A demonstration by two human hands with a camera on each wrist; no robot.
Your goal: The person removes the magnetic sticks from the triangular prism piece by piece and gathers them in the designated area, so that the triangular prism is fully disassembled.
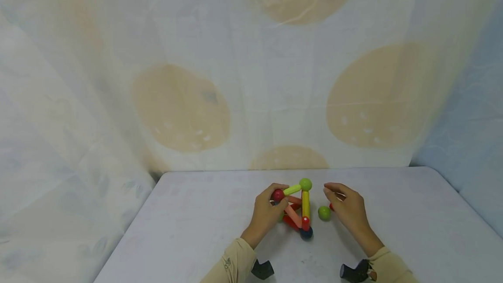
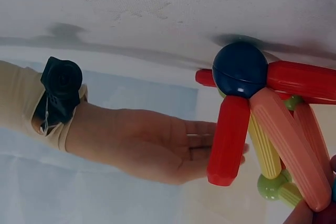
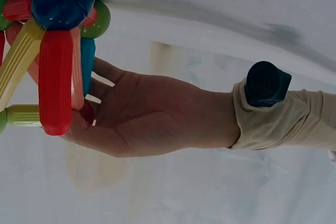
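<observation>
- Pale, lightly scuffed bench (image 1: 188, 230) set against a draped curtain (image 1: 251, 77) printed with large tan circles; all the work sits near the front edge, at the middle.
- A rod-and-ball frame (image 1: 298, 208) stands on the bench between the two hands, touching the left one and clear of the right.
- Left hand (image 1: 267, 213): its grip is closed around the frame's left corner, fingers curled by the red ball (image 1: 277, 194), from which a lime rod (image 1: 292, 190) climbs to the green top ball (image 1: 305, 184).
- From that top ball a yellow rod (image 1: 305, 204) drops almost upright, its long axis vertical, to the dark blue ball (image 1: 306, 232) on the bench; red and salmon rods slant back from the blue ball toward the left hand.
- Right hand (image 1: 349, 211): hovering just right of the frame, fingers loosely bent and pointing toward it; the left wrist view shows the palm bare, so its grip holds nothing that I can see. A speck of red shows at its thumb side, too small to name.
- A loose green ball (image 1: 324, 212) lies on the bench between the yellow rod and the right hand, nearer the right hand, apart from both.
- The loose ball lies left of the right palm and nothing stands between them; the frame's upright rod is just beyond it.
- Black wrist-mounted cameras (image 1: 262, 269) show at both beige sleeves.
</observation>
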